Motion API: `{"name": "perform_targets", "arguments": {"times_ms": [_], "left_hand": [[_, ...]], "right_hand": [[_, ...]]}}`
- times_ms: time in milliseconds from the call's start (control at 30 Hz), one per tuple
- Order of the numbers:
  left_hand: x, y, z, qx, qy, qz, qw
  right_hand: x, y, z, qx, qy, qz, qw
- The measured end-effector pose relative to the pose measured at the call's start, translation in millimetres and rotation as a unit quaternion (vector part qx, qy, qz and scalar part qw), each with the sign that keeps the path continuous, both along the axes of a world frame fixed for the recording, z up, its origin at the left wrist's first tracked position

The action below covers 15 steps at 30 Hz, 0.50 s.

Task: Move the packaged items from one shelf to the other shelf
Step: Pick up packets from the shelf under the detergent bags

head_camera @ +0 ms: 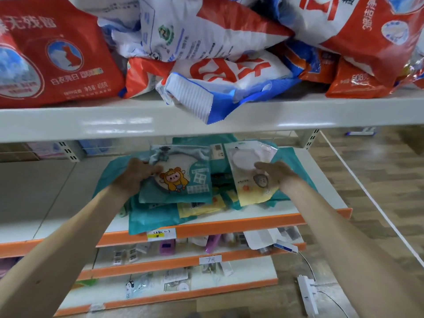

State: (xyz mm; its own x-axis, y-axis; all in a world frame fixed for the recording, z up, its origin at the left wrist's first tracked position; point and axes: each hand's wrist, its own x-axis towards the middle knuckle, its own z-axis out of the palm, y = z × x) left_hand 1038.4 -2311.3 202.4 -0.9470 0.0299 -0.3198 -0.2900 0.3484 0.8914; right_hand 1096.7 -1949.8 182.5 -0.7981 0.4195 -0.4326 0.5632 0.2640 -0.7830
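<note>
On the orange-edged shelf (229,226), the left hand (135,174) pinches the edge of a teal packet (183,180). The right hand (278,174) grips a yellow packet (250,177). Both packets are raised above the pile (151,216), probably for carrying away.

Red bags (57,53), upper level: cut off by top and left edges.
Middle shelf (275,208), far part: hidden behind upper shelf board (68,122).
Pile (156,216) under teal packet (179,177): mostly covered.
Right hand (275,173) on yellow packet (250,180): grip unclear.
Price label (161,234): writing illegible.
Small goods (167,246), lower shelves: blurred.
</note>
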Motion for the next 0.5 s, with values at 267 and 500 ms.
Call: {"name": "perform_targets", "arguments": {"times_ms": [267,500], "left_hand": [[8,-7,-2,0.073,-0.018,0.003,0.997],[15,-21,-2,0.070,-0.041,0.104,0.991]], "right_hand": [[-17,-8,-1,0.010,0.033,0.032,0.999],[-2,1,3,0.077,-0.003,0.012,0.997]]}}
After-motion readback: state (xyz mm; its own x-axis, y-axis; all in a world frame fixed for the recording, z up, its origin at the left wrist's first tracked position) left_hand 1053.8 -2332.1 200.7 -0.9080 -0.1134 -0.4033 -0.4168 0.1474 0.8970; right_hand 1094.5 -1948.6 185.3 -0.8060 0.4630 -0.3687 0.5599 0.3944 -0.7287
